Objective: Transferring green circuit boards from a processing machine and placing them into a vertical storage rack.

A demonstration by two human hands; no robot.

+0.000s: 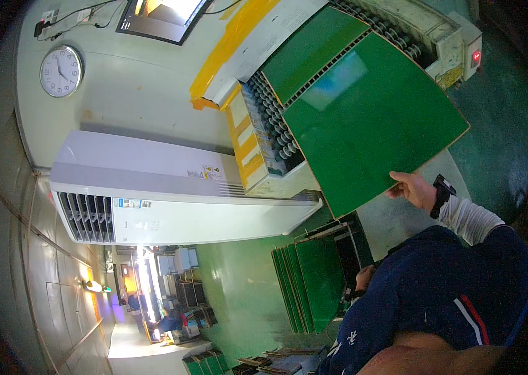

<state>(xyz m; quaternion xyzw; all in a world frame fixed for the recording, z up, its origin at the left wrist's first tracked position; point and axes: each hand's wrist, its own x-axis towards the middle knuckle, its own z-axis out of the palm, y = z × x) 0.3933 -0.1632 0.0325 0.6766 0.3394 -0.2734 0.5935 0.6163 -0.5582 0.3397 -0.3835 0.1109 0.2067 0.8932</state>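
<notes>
Right hand (412,189), right of centre: fingers pinched on the lower edge of a big green board (373,122), holding it. A black band sits at that wrist, white sleeve behind it. The board fills the upper right of the frame, tilted, its far edge over the roller conveyor (273,119). A second green board (310,50) lies on the rollers just above it, near the top centre.

Left hand (364,277), lower centre: mostly hidden by my dark blue top, just beside a rack of upright green boards (307,284). I cannot tell whether it is wide, narrow or holding anything.

Upper left: a round wall clock (61,71). Centre left: a white cabinet unit (170,194) with vents. Top: a screen (161,17). Green floor at lower centre.
</notes>
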